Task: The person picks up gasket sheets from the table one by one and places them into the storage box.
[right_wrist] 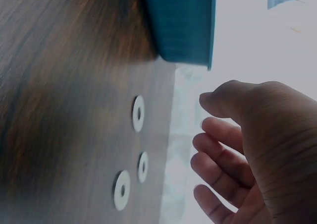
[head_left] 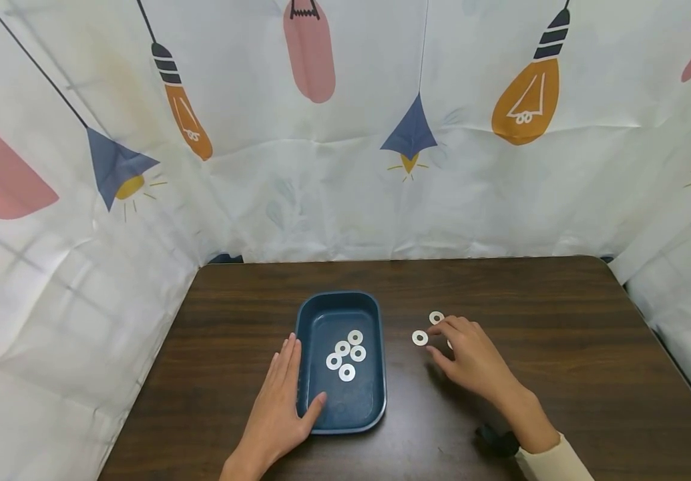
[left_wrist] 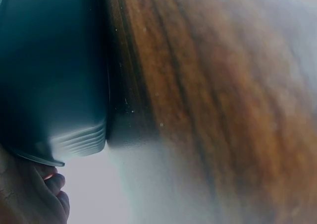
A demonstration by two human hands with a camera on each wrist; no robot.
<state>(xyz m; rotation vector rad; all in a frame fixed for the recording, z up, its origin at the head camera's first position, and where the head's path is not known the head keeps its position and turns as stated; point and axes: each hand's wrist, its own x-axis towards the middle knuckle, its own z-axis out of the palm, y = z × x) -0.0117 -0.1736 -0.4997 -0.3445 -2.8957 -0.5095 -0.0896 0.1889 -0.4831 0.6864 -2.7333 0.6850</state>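
Observation:
My left hand rests along the left side of a dark blue tray, fingers straight beside the wall and thumb over the near-left rim. Several flat, pale washers lie together on the tray floor. To the right of the tray, my right hand hovers over the table, thumb and fingers apart, with nothing visible between them. Close to its fingertips lies a loose washer. Three loose washers show in the right wrist view, the nearest washer lowest; in the head view my fingers partly cover one.
The table has a dark wood-grain top. Behind it and along both sides hangs a white curtain printed with lamps and bulbs. A black device sits at my right wrist, beside a cream sleeve.

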